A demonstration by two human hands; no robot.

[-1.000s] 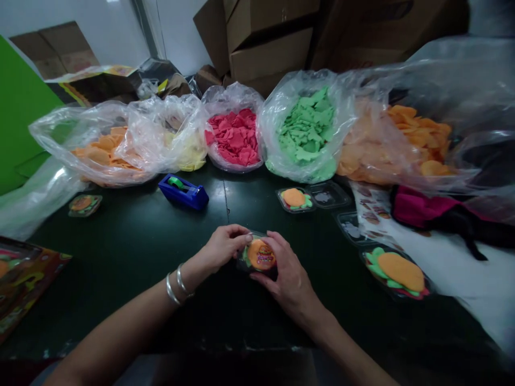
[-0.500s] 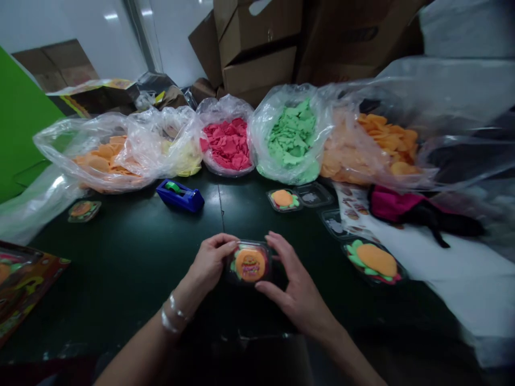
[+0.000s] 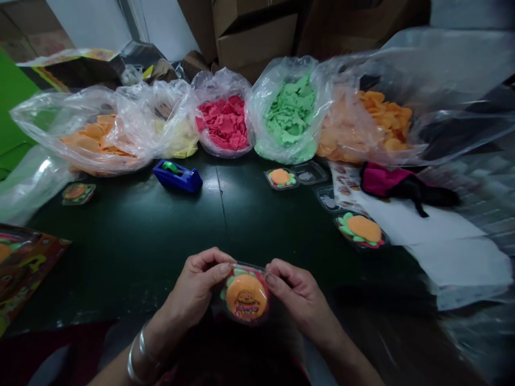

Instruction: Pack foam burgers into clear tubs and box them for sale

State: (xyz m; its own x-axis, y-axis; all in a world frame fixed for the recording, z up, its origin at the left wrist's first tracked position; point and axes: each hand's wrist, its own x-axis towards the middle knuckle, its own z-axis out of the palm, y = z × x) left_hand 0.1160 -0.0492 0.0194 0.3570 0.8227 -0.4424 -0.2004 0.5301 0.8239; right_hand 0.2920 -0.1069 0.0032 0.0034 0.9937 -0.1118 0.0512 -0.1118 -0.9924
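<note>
A small clear plastic box (image 3: pixel 247 297) with an orange burger-shaped piece, green and red layers and a printed burger label is held up near the table's front edge. My left hand (image 3: pixel 201 284) pinches its upper left corner between thumb and fingers. At the upper right corner, my right hand (image 3: pixel 295 292) grips it the same way, fingers curled. The box is tilted, its printed face towards me. Farther off lie two open clear boxes with burger pieces, one at the middle right (image 3: pixel 280 178) and a nearer one (image 3: pixel 362 229) to the right.
A blue tape dispenser (image 3: pixel 177 176) stands left of centre. Plastic bags of orange (image 3: pixel 96 136), red (image 3: pixel 225 123), green (image 3: pixel 292 110) and more orange pieces (image 3: pixel 386 120) line the back. A closed burger box (image 3: pixel 78 193) and a printed carton (image 3: pixel 30 262) lie left; sticker sheets (image 3: pixel 386 214) lie right.
The box has come nearer to me and tilted up off the table. My right hand, spread beside it before, now pinches its upper right corner. The view has tipped downward.
</note>
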